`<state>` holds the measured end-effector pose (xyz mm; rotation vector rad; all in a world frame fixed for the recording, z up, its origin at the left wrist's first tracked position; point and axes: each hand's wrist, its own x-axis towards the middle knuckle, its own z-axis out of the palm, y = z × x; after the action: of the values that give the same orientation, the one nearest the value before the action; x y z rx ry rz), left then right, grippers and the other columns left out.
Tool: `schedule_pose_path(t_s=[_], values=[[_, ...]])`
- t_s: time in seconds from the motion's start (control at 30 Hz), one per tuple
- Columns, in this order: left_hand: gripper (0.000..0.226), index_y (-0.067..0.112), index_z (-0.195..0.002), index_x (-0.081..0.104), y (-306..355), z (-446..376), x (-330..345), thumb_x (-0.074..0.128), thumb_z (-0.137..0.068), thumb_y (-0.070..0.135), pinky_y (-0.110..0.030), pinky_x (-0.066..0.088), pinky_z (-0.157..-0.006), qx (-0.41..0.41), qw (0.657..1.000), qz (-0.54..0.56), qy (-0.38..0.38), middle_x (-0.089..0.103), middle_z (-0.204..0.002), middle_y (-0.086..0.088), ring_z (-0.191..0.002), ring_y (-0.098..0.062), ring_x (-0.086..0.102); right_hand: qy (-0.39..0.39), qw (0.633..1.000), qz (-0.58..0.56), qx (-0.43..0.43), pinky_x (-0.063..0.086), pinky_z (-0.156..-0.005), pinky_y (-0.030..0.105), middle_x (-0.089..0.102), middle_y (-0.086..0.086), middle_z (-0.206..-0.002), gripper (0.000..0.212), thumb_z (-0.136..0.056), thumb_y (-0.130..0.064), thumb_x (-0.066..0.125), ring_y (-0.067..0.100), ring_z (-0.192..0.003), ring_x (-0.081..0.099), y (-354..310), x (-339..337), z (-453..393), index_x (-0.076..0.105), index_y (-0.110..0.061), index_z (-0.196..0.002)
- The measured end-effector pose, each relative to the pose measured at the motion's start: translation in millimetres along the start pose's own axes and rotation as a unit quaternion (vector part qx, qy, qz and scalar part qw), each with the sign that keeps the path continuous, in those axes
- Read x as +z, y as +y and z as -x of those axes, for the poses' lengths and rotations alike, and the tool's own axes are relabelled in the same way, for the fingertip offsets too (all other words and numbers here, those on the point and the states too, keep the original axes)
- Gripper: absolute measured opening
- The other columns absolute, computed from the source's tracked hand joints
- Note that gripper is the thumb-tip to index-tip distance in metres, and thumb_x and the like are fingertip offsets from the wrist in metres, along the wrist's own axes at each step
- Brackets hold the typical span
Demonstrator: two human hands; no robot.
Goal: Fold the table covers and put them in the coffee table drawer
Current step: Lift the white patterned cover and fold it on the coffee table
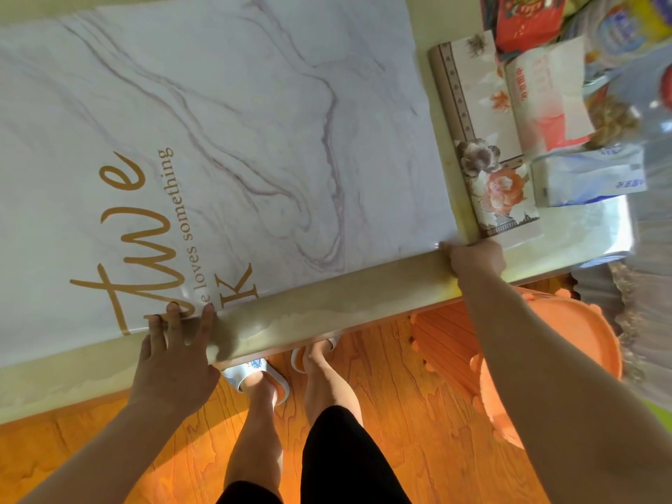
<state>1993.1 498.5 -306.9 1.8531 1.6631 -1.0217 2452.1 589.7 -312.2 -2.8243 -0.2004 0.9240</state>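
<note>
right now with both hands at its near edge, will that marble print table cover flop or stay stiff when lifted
The marble print table cover lies very flat with a glossy sheen, so it is probably a smooth, slippery sheet rather than soft cloth. It looks thin, so it will likely bend and sag when raised. The left hand and right hand sit far apart, which should limit drooping.

One wide-angle head view looks steeply down from close above the tabletop (327, 311) near edge, tilted, taking in both forearms, legs and the floor (400, 412) below
</note>
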Motion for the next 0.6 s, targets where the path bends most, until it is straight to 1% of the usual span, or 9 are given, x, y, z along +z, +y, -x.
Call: schedule_pose_path(t_s=[0.1, 0.17, 0.27, 0.3, 0.33, 0.37, 0.43, 0.5, 0.6], values=[[0.105, 0.030, -0.161, -0.006, 1.7, 0.8, -8.2, 0.064, -0.086, 0.049, -0.054, 0.023, -0.122, 0.001, 1.000, 0.018, 0.005, -0.002, -0.167, -0.023, -0.152, -0.049, 0.008, 0.002, 0.991, -0.109, 0.073, 0.056, -0.083, 0.038, 0.067, 0.012, -0.107, 0.061, -0.073, -0.033, 0.090, 0.033, -0.097, 0.065, -5.2, -2.2, 5.4, 0.063, -0.003, -0.118], [0.097, 0.036, -0.158, -0.018, 1.7, 1.2, -12.1, 0.053, -0.093, 0.049, -0.050, 0.018, -0.124, -0.005, 1.000, 0.020, -0.002, -0.011, -0.168, -0.019, -0.154, -0.044, 0.001, -0.009, 0.964, -0.241, 0.109, 0.050, -0.069, 0.030, 0.065, 0.007, -0.099, 0.055, -0.082, -0.026, 0.083, 0.027, -0.087, 0.062, -7.9, 2.8, 7.6, 0.059, -0.003, -0.126], [0.088, 0.041, -0.154, -0.024, 6.6, 2.0, -19.8, 0.043, -0.099, 0.043, -0.049, 0.015, -0.125, -0.022, 0.999, 0.018, -0.019, -0.019, -0.167, -0.012, -0.155, -0.039, -0.006, -0.064, 0.932, -0.331, 0.137, 0.036, -0.060, 0.003, 0.061, 0.013, -0.128, 0.044, -0.099, -0.012, 0.058, 0.028, -0.113, 0.058, -16.8, 7.8, 16.6, 0.050, -0.006, -0.142], [0.087, 0.043, -0.154, -0.024, 8.1, 1.8, -22.9, 0.043, -0.099, 0.045, -0.049, 0.014, -0.125, -0.029, 0.999, 0.023, -0.029, -0.020, -0.167, -0.011, -0.155, -0.038, -0.007, -0.074, 0.899, -0.397, 0.172, 0.037, -0.063, 0.001, 0.062, 0.014, -0.125, 0.042, -0.098, -0.010, 0.058, 0.028, -0.112, 0.060, -19.4, 9.5, 20.0, 0.053, -0.007, -0.139], [0.087, 0.044, -0.153, -0.024, 9.1, 1.9, -25.4, 0.044, -0.099, 0.048, -0.050, 0.013, -0.124, -0.034, 0.998, 0.029, -0.039, -0.021, -0.167, -0.009, -0.156, -0.036, -0.008, -0.083, 0.912, -0.379, 0.129, 0.045, -0.071, 0.008, 0.065, 0.010, -0.111, 0.038, -0.093, -0.011, 0.067, 0.026, -0.101, 0.066, -18.5, 12.3, 18.0, 0.059, -0.008, -0.130], [0.089, 0.045, -0.153, -0.024, 9.6, 2.3, -27.0, 0.046, -0.099, 0.050, -0.050, 0.013, -0.124, -0.037, 0.998, 0.036, -0.047, -0.023, -0.167, -0.008, -0.156, -0.036, -0.009, -0.046, 0.926, -0.351, 0.133, 0.054, -0.070, 0.020, 0.068, 0.005, -0.100, 0.032, -0.085, -0.015, 0.077, 0.023, -0.091, 0.069, -18.6, 13.2, 18.6, 0.063, -0.011, -0.114], [0.089, 0.045, -0.154, -0.021, 9.1, 3.1, -27.4, 0.048, -0.098, 0.050, -0.050, 0.015, -0.124, -0.034, 0.997, 0.047, -0.051, -0.024, -0.167, -0.008, -0.156, -0.036, -0.009, -0.070, 0.899, -0.389, 0.188, 0.059, -0.069, 0.034, 0.070, 0.001, -0.093, 0.036, -0.072, -0.028, 0.088, 0.022, -0.086, 0.071, -20.6, 15.4, 19.6, 0.063, -0.015, -0.094], [0.088, 0.045, -0.157, -0.016, 7.5, 3.4, -26.4, 0.050, -0.098, 0.046, -0.048, 0.018, -0.124, -0.028, 0.997, 0.062, -0.045, -0.022, -0.167, -0.009, -0.155, -0.037, -0.007, -0.144, 0.890, -0.397, 0.174, 0.060, -0.080, 0.039, 0.074, 0.000, -0.101, 0.051, -0.061, -0.041, 0.093, 0.024, -0.092, 0.072, -17.3, 19.4, 19.6, 0.069, -0.018, -0.101], [0.085, 0.043, -0.158, -0.012, 5.3, 1.0, -31.3, 0.048, -0.098, 0.047, -0.048, 0.023, -0.122, -0.020, 0.996, 0.075, -0.052, -0.017, -0.168, -0.011, -0.155, -0.039, -0.004, -0.226, 0.868, -0.430, 0.110, 0.060, -0.086, 0.049, 0.074, 0.009, -0.112, 0.046, -0.076, -0.024, 0.087, 0.031, -0.101, 0.072, -13.4, 20.2, 34.2, 0.068, -0.012, -0.117]])
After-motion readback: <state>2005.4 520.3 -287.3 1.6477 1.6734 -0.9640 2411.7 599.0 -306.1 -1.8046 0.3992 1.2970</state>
